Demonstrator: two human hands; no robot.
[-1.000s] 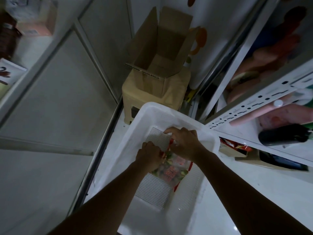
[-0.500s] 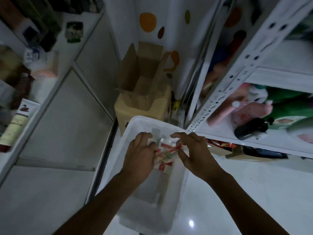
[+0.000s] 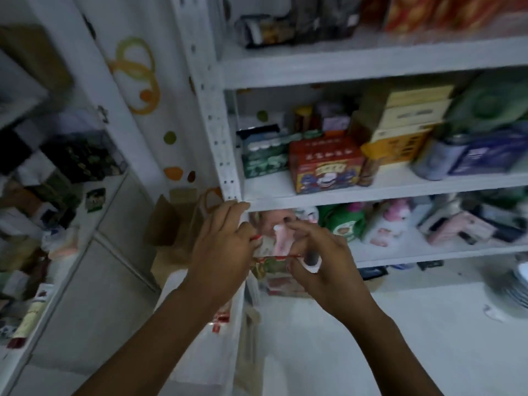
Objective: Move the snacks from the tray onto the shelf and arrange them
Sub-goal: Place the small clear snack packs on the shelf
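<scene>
Both hands hold a clear snack packet (image 3: pixel 273 267) with red edging and red-green contents, raised in front of the white shelf unit (image 3: pixel 371 192). My left hand (image 3: pixel 223 250) grips its left edge. My right hand (image 3: pixel 323 264) pinches its right edge. The packet hangs level with the lower shelf. The white tray (image 3: pixel 205 324) lies below my forearms, blurred, with a red-marked packet (image 3: pixel 220 320) in it.
The middle shelf carries a red cartoon box (image 3: pixel 325 167), a green pack (image 3: pixel 263 158), stacked yellow boxes (image 3: pixel 405 130) and a blue can (image 3: pixel 440 158). Soft toys (image 3: pixel 380 224) fill the lower shelf. A cardboard box (image 3: pixel 174 221) stands at the left. A white counter (image 3: pixel 57 232) with clutter runs along the left.
Both hands have lifted the snack packet out of the tray and up toward the shelves. The view has swung up from the tray to the shelf unit.
</scene>
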